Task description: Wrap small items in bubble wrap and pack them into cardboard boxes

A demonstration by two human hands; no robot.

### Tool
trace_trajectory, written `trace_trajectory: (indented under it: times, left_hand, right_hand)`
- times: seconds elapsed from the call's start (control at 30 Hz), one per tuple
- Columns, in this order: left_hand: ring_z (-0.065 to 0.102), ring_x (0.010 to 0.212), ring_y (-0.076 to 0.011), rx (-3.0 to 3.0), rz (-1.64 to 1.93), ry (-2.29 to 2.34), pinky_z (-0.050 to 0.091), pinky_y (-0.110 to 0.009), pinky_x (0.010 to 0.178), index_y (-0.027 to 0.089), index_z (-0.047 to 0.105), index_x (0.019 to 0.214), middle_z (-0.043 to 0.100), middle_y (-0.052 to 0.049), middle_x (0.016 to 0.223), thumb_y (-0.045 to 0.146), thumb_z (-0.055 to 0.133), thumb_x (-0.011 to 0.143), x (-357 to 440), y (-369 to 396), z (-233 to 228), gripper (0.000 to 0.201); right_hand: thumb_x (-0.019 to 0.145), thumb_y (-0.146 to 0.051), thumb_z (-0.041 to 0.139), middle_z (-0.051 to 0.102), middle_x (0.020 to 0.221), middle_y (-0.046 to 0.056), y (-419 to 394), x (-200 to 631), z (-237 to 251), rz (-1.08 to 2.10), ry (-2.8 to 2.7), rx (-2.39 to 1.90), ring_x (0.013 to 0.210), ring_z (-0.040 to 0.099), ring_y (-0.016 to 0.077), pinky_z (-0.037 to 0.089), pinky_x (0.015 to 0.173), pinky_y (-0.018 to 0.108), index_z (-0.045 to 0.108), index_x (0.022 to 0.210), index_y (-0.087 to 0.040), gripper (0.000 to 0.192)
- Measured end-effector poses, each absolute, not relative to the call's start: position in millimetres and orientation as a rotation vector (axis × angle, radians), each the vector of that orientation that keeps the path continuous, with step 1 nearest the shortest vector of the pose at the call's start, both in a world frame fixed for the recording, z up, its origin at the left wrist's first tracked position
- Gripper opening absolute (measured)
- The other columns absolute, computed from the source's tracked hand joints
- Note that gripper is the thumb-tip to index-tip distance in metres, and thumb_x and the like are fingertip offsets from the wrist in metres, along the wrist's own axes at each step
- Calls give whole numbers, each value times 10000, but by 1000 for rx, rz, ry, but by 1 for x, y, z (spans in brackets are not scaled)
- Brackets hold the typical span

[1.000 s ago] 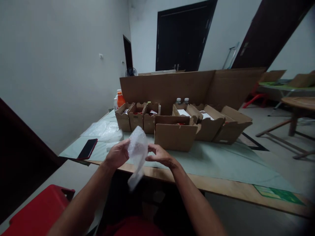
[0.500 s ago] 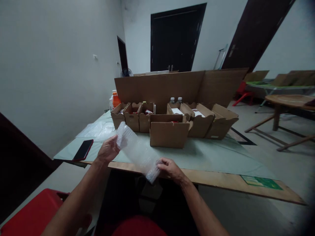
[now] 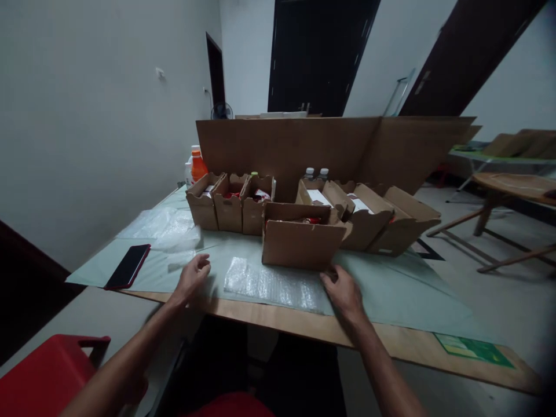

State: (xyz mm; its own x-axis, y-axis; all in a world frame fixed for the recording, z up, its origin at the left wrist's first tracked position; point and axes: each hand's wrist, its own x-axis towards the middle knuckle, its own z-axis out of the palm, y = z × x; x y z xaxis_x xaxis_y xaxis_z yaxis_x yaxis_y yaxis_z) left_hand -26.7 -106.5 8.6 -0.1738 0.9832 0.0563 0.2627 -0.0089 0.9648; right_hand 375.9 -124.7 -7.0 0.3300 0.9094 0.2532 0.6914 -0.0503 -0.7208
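Observation:
A strip of bubble wrap (image 3: 273, 284) lies flat on the table near its front edge. My left hand (image 3: 194, 278) is just left of the strip, fingers loosely bent and apart, holding nothing. At the strip's right end is my right hand (image 3: 345, 291), thumb and forefinger apart beside the lower right corner of the front cardboard box (image 3: 302, 246). Whether those fingers touch the box or the wrap is hard to tell. Small red items show inside that box, mostly hidden by its front wall.
Behind stand several open cardboard bins (image 3: 229, 211) and a tall cardboard screen (image 3: 282, 142). A phone (image 3: 128, 266) and more bubble wrap (image 3: 171, 229) lie on the left. An orange bottle (image 3: 198, 166) stands at the back left. A red stool (image 3: 47, 370) is below left.
The bubble wrap, held up between both hands before, now lies flat on the table. Both hands have let go of it; the right has moved toward the front box. The camera view has shifted.

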Motion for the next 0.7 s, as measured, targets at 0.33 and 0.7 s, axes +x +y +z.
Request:
trace_trajectory:
  times: [0.33, 0.7]
  left_hand:
    - [508, 1313, -329, 2538, 408, 1141, 381, -531, 1108, 166, 534, 1363, 575, -181, 1410, 128, 539, 859, 84, -106, -4, 506]
    - [529, 1301, -372, 2607, 35, 1586, 274, -633, 1092, 245, 628, 1260, 588, -148, 1424, 159, 504, 904, -30, -90, -10, 387]
  right_hand:
    - [864, -134, 502, 617, 1396, 84, -129, 258, -29, 284, -2172, -1478, 1275, 548, 241, 429, 1048, 411, 656, 1274, -236, 450]
    - [997, -389, 408, 638, 1364, 121, -166, 376, -54, 47, -2127, -1731, 1267, 565, 288, 432, 1030, 479, 645, 1300, -197, 431]
